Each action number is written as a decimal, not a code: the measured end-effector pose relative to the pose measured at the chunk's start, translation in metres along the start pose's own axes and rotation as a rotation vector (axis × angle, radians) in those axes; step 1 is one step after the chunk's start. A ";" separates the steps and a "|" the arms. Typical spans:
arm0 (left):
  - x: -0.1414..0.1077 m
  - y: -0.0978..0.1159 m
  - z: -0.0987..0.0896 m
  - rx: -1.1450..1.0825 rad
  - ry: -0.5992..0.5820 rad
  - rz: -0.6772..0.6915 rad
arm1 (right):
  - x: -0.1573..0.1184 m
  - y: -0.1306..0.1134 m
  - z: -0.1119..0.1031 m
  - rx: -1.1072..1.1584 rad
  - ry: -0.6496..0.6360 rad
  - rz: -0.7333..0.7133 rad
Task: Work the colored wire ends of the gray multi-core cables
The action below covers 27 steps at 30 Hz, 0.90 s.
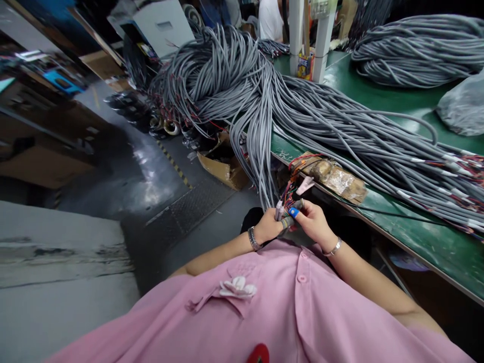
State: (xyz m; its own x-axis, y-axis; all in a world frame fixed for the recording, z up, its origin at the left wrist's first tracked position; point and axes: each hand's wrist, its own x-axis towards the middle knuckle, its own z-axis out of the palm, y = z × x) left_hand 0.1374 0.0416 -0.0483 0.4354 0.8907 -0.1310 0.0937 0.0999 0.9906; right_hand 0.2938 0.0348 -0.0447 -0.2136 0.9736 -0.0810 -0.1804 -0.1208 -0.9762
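Observation:
In front of my pink shirt, both hands are close together below the table edge. My left hand is closed around the ends of grey cables, with wrapped fingers showing. My right hand pinches among thin coloured wires at those ends; a blue covering is on one fingertip. The exact wire between the fingertips is too small to make out. Just above the right hand is a pale pink clip-like piece. A tape-covered wooden block with red and black wires lies at the table edge.
A large heap of grey cables spreads over the green table, some hanging down its side. Another cable coil and a plastic bag lie at the right. An open cardboard box stands on the floor. A person is at the back.

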 end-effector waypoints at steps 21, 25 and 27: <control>0.007 0.002 0.001 -0.214 0.153 -0.094 | 0.015 -0.018 0.001 0.065 -0.111 0.064; 0.007 0.001 0.001 -0.182 0.147 -0.097 | 0.016 -0.008 0.002 0.075 -0.035 0.065; 0.007 0.000 0.001 -0.194 0.162 -0.092 | 0.014 -0.001 0.003 0.119 0.003 0.067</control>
State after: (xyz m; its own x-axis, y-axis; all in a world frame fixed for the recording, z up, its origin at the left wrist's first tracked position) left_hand 0.1415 0.0478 -0.0489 0.2829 0.9316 -0.2282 -0.0537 0.2530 0.9660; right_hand 0.2882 0.0481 -0.0442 -0.2263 0.9630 -0.1463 -0.2788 -0.2080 -0.9376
